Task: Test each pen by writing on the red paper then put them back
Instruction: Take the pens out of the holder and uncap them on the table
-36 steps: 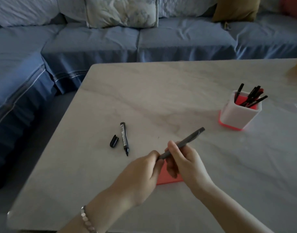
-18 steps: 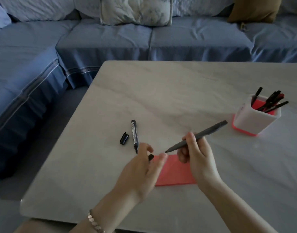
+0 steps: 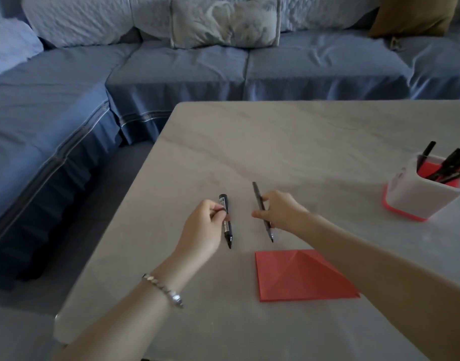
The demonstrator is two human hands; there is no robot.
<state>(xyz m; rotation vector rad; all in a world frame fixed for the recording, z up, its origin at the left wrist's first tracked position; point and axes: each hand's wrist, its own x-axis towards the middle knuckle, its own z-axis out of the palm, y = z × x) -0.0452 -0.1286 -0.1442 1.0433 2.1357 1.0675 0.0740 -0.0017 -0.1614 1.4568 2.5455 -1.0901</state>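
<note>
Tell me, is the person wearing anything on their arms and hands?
A bracelet of small shiny beads circles the left wrist. No sleeves show on either arm, and the left hand and right hand wear no gloves.

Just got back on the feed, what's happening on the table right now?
A person is mid-test. The right hand grips a grey pen, tip toward the red paper but not on it. The left hand pinches what looks like a cap beside a black marker lying on the table. More pens stand in the white holder.
</note>
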